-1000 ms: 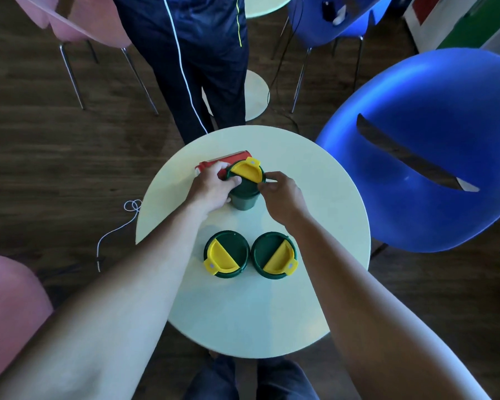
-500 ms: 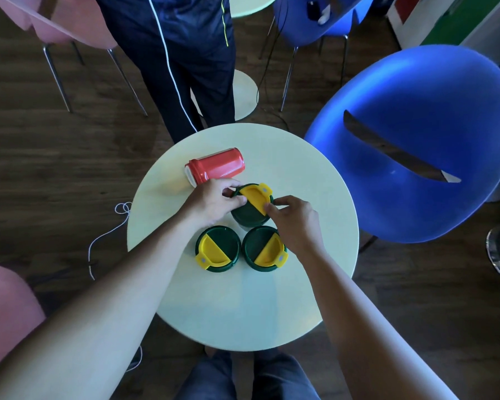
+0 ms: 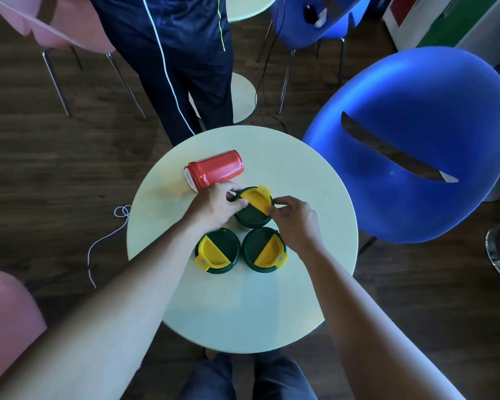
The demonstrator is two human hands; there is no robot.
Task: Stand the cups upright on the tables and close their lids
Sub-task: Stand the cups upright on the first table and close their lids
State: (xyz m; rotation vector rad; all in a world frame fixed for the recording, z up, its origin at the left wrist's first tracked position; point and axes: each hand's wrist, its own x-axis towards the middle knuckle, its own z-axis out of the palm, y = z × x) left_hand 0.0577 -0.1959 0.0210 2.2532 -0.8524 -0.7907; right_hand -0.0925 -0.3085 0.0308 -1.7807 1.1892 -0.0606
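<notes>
Your left hand (image 3: 214, 204) grips the rim of the far green cup (image 3: 250, 216) at its nine o'clock side, fingers curled tight on it, while your right hand (image 3: 293, 220) pinches the three o'clock edge of its yellow lid flap (image 3: 256, 199). That cup stands upright near the middle of the round table (image 3: 315, 197). Two more green cups sit just toward you, side by side and touching: the left cup (image 3: 217, 251) at seven o'clock, the right cup (image 3: 263, 249) at five o'clock. The red cup (image 3: 215, 170) lies on its side at eleven o'clock, just beside your left hand.
</notes>
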